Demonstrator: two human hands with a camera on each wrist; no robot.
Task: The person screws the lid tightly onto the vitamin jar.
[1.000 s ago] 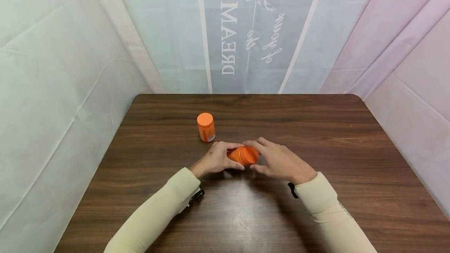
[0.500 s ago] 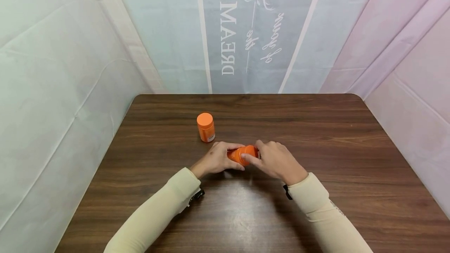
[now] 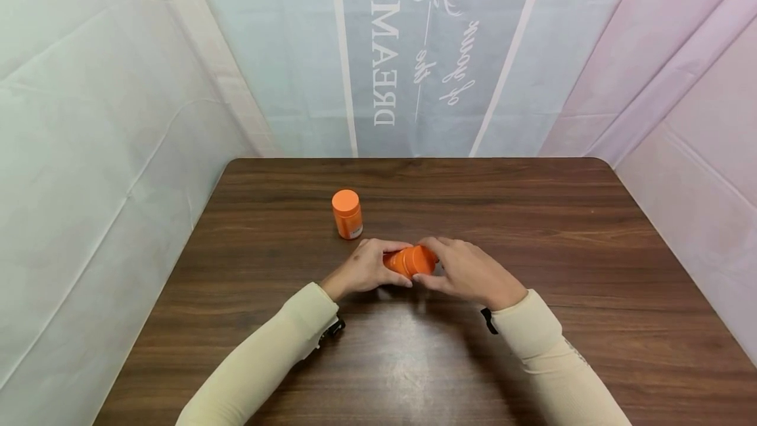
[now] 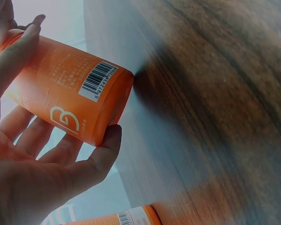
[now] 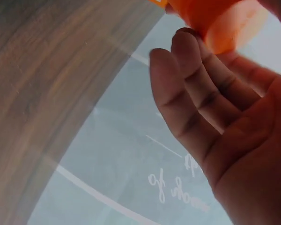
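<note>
My left hand [image 3: 365,267] grips an orange plastic bottle [image 3: 397,261] around its body. It is tilted, with the lid [image 3: 422,260] towards the right. In the left wrist view the bottle [image 4: 68,89] shows its barcode and white print, and a finger touches its base edge. My right hand [image 3: 470,271] holds the lid between thumb and fingers; its fingertips meet the orange rim in the right wrist view, where the lid [image 5: 210,23] is partly cut off. Behind the left hand stands a second orange bottle [image 3: 346,215], upright with its lid on.
The dark wood-grain table [image 3: 591,268] spreads around both hands. Pale cloth walls stand at the left, back and right, and the back cloth [image 3: 296,51] carries white lettering. In the left wrist view the second bottle [image 4: 140,216] shows low in the frame.
My right hand has turned back and forth at the lid: its thumb was over the lid half a second ago and is now below it. The left hand and both bottles hardly move.
</note>
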